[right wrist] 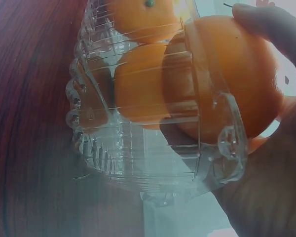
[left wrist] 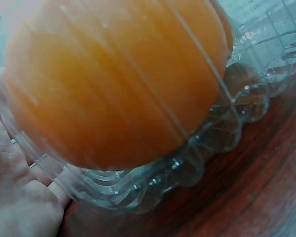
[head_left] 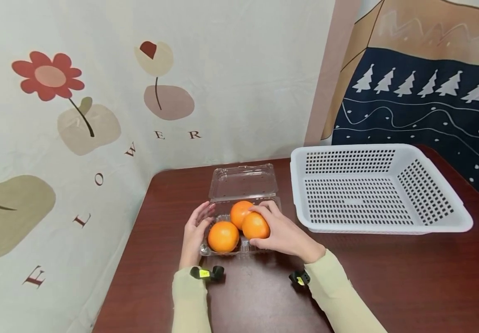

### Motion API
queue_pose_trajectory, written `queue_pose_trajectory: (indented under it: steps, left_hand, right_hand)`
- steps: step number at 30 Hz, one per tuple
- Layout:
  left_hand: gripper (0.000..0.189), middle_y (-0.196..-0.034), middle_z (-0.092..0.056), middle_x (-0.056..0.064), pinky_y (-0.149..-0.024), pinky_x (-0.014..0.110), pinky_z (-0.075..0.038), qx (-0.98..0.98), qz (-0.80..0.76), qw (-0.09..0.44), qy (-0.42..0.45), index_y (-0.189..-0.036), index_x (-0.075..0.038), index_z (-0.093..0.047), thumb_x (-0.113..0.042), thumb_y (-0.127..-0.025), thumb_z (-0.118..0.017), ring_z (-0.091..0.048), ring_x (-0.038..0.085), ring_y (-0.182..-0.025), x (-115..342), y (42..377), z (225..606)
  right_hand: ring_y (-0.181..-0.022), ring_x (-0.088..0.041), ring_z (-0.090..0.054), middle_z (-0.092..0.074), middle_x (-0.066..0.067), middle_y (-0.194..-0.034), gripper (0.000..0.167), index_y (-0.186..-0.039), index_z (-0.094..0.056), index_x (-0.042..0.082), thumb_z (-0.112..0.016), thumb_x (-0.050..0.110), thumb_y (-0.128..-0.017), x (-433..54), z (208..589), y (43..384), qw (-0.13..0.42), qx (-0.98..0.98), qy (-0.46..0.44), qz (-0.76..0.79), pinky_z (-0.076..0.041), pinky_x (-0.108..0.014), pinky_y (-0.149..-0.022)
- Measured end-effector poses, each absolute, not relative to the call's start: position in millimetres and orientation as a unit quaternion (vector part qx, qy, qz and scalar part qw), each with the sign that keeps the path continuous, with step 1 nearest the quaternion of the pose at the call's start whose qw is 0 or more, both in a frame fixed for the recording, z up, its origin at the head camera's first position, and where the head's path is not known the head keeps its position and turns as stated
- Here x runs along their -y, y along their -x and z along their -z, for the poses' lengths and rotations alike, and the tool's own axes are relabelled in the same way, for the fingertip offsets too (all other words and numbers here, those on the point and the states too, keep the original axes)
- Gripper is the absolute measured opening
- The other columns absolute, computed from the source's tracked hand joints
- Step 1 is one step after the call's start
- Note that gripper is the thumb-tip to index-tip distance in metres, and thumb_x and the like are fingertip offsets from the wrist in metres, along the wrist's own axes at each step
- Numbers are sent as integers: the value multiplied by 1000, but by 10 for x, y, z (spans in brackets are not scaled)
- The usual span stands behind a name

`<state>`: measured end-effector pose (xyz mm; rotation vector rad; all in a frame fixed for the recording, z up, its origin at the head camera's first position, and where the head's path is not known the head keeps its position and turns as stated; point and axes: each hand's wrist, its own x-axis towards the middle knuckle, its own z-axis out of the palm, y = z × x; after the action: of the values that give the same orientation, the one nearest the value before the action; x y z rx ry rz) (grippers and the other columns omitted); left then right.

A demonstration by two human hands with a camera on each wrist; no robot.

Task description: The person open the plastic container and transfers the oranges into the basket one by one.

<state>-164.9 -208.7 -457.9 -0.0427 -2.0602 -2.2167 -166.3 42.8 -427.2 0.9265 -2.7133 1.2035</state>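
A clear plastic clamshell box lies on the table with its lid folded back. Two oranges rest inside, one at the front left and one behind it. Between thumb and fingers, my right hand grips a third orange; in the right wrist view it sits partly above the box's rim. My left hand is at the box's left side, its fingers relaxed beside the wall. In the left wrist view the front-left orange shows through the clear plastic.
To the right of the box stands a large white perforated plastic basket. The dark red-brown wooden table reaches back to a cloth printed with flowers. A navy cloth with white trees hangs at the right.
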Motion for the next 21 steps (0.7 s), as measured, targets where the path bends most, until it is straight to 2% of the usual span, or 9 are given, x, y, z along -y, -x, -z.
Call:
queue_pose_trajectory:
  steps: [4,10,15,21]
  left_hand:
    - [42,-130,-45,15,-94,29,-38,688,724,55,11,-132,-5,-40,3,-90,-42,-41,29,-120,2091,1642,4574]
    - [43,-130,-46,14,-97,33,-36,692,720,51,7,-132,-6,-40,2,-90,-42,-41,28,-120,2076,1621,4556]
    - [42,-130,-46,14,-94,25,-39,691,721,53,9,-132,-6,-40,2,-90,-42,-41,28,-120,2084,1613,4553]
    - [42,-129,-46,13,-91,21,-40,693,719,56,7,-131,-7,-41,2,-90,-42,-41,27,-120,2090,1622,4555]
  right_hand:
    - [-84,-4,-50,-33,11,-115,61,-119,-46,31,-71,43,-66,-423,4276,1652,19,871,-299,-391,-45,-23,-70]
    - [-89,-3,-48,-37,15,-115,61,-115,-42,29,-74,43,-65,-412,4289,1629,7,871,-292,-395,-45,-24,-75]
    - [-85,-3,-50,-42,16,-109,66,-117,-39,27,-73,48,-64,-406,4266,1618,-3,870,-276,-408,-46,-25,-74]
    - [-88,-1,-48,-41,17,-111,68,-116,-41,26,-71,56,-62,-391,4236,1629,23,867,-287,-406,-46,-24,-75]
